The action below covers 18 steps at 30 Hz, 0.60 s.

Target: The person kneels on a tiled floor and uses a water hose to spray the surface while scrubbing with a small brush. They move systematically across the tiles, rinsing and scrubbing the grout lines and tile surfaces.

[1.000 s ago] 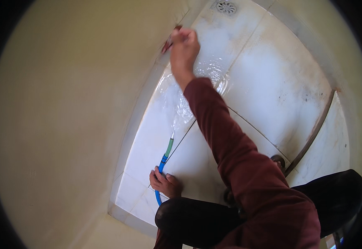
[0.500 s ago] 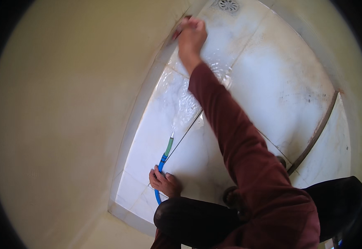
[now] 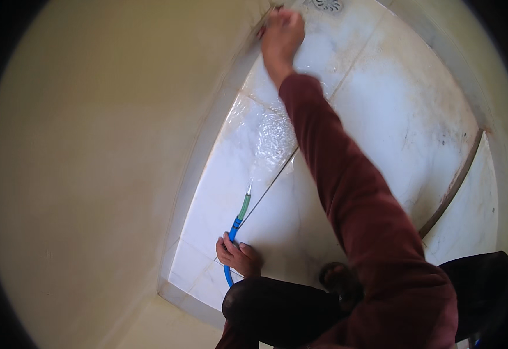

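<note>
My left hand is low on the left side of the floor, its fingers wrapped round a blue hose. A green end piece is fitted to that hose, and water spurts from it up the white marble-look floor. With my right arm stretched far forward, my right hand is at the far left, against the grey skirting at the foot of the wall. Its fingers are closed round a small dark reddish-brown thing; blur and the hand hide what kind it is.
A round metal floor drain lies just beyond my right hand. The beige wall rises on the left above grey skirting. A raised brown edge crosses the floor at the right. Brownish stains mark the tiles. My bent knees frame the near side.
The whole view has shifted slightly, carrying the floor and hose a little right. My right hand stays at the wall's foot, slightly farther along the skirting. My left hand keeps its hold on the hose.
</note>
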Available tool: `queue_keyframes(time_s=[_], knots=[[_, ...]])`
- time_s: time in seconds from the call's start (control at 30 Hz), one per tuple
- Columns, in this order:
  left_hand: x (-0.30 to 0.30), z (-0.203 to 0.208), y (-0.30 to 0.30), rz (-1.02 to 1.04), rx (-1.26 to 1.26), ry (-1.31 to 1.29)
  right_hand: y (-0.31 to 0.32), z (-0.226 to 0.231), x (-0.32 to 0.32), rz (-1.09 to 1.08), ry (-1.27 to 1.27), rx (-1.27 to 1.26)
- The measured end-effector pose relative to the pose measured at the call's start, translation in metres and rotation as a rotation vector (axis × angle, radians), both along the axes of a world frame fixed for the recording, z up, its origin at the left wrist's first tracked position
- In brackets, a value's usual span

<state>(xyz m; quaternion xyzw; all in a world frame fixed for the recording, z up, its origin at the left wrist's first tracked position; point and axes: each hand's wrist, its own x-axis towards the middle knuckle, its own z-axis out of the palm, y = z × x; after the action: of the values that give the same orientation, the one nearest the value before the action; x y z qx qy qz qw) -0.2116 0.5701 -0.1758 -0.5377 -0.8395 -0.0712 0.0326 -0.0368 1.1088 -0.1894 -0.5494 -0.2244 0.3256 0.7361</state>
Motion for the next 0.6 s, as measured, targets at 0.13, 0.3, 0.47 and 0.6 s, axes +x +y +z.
queue_keyframes(time_s=[0.13, 0.3, 0.47, 0.6], knots=[[0.002, 0.000, 0.000, -0.023, 0.016, -0.012, -0.083, -0.023, -0.061, 0.124, 0.018, 0.028], [0.005, 0.000, 0.004, -0.021, 0.039, -0.041, 0.018, -0.009, 0.040, 0.064, -0.106, -0.082], [0.001, 0.003, 0.002, -0.019, 0.012, -0.011, -0.095, -0.003, -0.078, -0.035, -0.393, -0.010], [-0.002, -0.003, -0.001, -0.001, -0.037, -0.018, -0.045, 0.019, -0.027, 0.000, -0.011, 0.067]])
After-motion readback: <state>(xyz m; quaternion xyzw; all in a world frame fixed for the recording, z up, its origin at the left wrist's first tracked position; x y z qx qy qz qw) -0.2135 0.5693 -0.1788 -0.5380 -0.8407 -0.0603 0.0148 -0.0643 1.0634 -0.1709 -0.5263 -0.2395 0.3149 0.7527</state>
